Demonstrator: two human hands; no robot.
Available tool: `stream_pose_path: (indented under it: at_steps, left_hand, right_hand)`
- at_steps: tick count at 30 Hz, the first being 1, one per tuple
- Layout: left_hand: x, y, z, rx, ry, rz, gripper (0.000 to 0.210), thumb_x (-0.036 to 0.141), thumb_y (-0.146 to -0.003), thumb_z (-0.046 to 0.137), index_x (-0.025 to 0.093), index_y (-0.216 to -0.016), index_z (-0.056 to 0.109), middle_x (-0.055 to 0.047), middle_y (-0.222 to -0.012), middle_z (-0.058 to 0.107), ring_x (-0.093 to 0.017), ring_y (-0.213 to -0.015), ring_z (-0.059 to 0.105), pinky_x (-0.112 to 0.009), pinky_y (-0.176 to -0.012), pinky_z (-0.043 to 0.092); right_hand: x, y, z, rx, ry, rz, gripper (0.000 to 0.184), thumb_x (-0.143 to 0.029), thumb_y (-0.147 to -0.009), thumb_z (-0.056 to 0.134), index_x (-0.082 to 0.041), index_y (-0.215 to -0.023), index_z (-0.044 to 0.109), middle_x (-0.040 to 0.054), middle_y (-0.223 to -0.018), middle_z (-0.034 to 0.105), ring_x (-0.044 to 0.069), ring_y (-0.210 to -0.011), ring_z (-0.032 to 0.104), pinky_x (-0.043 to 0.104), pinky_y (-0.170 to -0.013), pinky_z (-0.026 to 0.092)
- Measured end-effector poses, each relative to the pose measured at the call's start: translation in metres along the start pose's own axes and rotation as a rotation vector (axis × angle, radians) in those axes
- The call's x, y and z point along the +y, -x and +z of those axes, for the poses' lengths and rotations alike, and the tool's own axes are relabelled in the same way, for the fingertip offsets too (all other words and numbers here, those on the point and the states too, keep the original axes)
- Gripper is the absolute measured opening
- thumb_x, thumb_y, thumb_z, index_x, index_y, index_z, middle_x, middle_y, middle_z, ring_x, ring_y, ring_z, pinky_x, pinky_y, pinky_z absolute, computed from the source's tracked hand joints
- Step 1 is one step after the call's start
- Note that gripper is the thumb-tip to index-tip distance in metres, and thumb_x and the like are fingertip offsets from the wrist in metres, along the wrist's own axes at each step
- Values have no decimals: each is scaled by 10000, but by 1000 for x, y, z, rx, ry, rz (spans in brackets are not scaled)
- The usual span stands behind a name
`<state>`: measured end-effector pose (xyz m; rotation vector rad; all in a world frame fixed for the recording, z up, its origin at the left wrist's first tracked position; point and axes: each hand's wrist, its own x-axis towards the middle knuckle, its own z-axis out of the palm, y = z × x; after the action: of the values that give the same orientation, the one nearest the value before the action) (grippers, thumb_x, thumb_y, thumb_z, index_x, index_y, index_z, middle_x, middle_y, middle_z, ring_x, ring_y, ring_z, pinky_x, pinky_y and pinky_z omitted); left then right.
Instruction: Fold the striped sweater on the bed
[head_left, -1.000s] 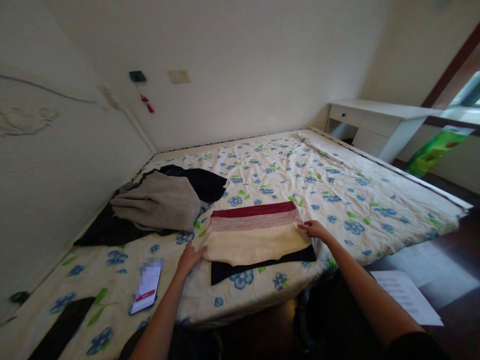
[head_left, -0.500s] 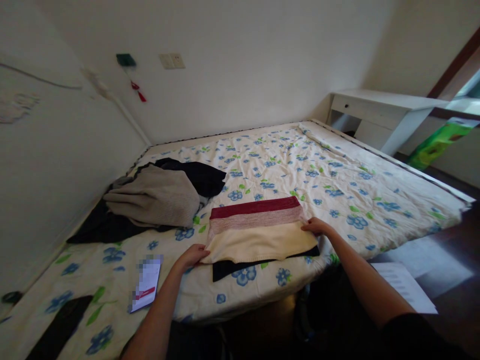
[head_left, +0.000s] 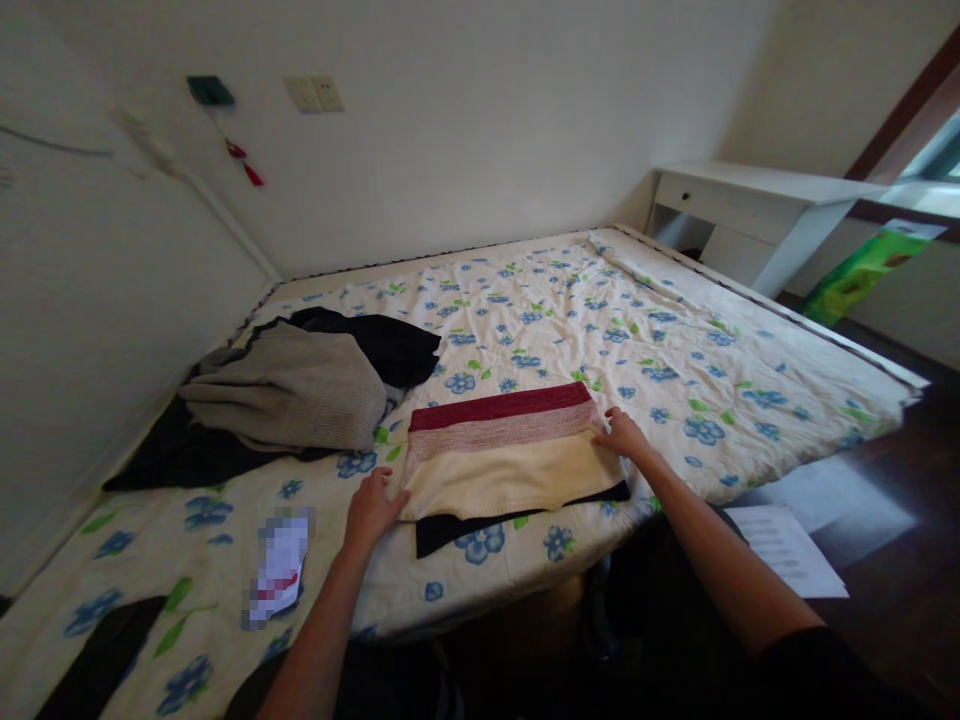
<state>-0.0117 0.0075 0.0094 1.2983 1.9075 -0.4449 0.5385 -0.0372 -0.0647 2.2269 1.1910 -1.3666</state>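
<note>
A folded knit sweater (head_left: 502,450) with dark red, pinkish and cream bands lies flat near the front of the bed. A black edge of cloth shows from under its near side. My left hand (head_left: 373,508) is at the sweater's left edge, thumb by the cream part and fingers spread. At the right edge is my right hand (head_left: 624,434), its fingers apart and the thumb against the knit. Neither hand grips the cloth.
A grey-beige knit garment (head_left: 292,385) is heaped on black clothing (head_left: 405,350) at the left. Nearer me lie a phone-like object (head_left: 281,565) and a dark strip of cloth (head_left: 105,655). A white desk (head_left: 750,205) stands beyond the floral bedsheet (head_left: 675,370); papers (head_left: 787,550) are at right.
Both hands have let go of the sweater's side edges, and their fingers have spread. The sweater stays in place on the bed. The view has shifted slightly.
</note>
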Motion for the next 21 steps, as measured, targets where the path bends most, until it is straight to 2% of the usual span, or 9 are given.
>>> stream_pose_path:
  at_steps: [2, 4, 6, 9, 11, 15, 18, 20, 21]
  left_hand:
    - [5, 21, 12, 64, -117, 289, 341, 268, -865, 706, 223, -1202, 733, -130, -1235, 774, -344, -1199, 713, -479, -1099, 555]
    - [14, 43, 28, -33, -161, 526, 365, 184, -874, 669, 251, -1218, 770, -112, -1289, 772, -325, -1249, 686, -467, -1127, 525]
    - [27, 57, 42, -141, -199, 639, 433, 123, -858, 669, 269, -1246, 791, -100, -1321, 773, -315, -1276, 673, -460, -1106, 513]
    - [47, 61, 54, -207, -230, 651, 349, 128, -896, 672, 250, -1192, 810, -98, -1236, 807, -309, -1218, 702, -453, -1052, 509]
    - [55, 59, 55, -228, -184, 628, 231, 190, -961, 652, 241, -1118, 814, -87, -1138, 825, -281, -1115, 736, -419, -1012, 519]
    - [54, 62, 55, -325, -79, 637, 195, 283, -975, 662, 256, -1061, 835, -70, -1072, 833, -248, -1031, 763, -352, -958, 538]
    - [47, 56, 49, -494, -9, 617, 227, 357, -907, 740, 258, -1059, 875, -86, -1078, 845, -286, -1056, 775, -368, -965, 554]
    - [44, 37, 39, -541, 94, 518, 284, 424, -889, 748, 251, -1068, 886, -93, -1082, 853, -299, -1031, 781, -377, -952, 572]
    - [41, 23, 33, -496, 142, 452, 313, 448, -886, 739, 246, -1078, 881, -95, -1088, 854, -302, -1023, 779, -381, -951, 579]
  right_hand:
    - [0, 14, 2, -36, 17, -214, 499, -225, -840, 851, -186, -1322, 726, 132, -1288, 764, 274, -1182, 735, 331, -1018, 553]
    - [-4, 29, 8, -248, 22, -422, 460, -196, -796, 854, -211, -1250, 779, 92, -1244, 779, 258, -1144, 733, 318, -1016, 544]
    - [-12, 41, 16, -423, 77, -559, 488, -181, -730, 885, -221, -1212, 821, 86, -1253, 786, 271, -1174, 722, 321, -1045, 528]
    - [-24, 47, 23, -428, 206, -588, 374, -172, -742, 851, -206, -1114, 866, 100, -1227, 808, 290, -1196, 714, 321, -1055, 506]
    - [-27, 43, 23, -433, 238, -551, 264, -163, -778, 805, -190, -1030, 879, 87, -1117, 835, 263, -1083, 740, 289, -961, 514]
    - [-19, 31, 15, -594, 168, -462, 222, -169, -757, 821, -190, -968, 887, 12, -899, 833, 180, -817, 720, 228, -753, 486]
    - [-12, 21, 11, -688, 76, -387, 201, -198, -707, 888, -187, -908, 884, -3, -816, 812, 167, -750, 701, 214, -708, 490]
    - [-11, 11, 7, -645, -47, -358, 191, -269, -745, 908, -185, -914, 882, 18, -858, 829, 194, -814, 734, 227, -751, 535]
    - [-12, 3, 4, -567, -116, -335, 200, -308, -787, 899, -187, -946, 881, 34, -912, 843, 212, -879, 755, 238, -792, 560]
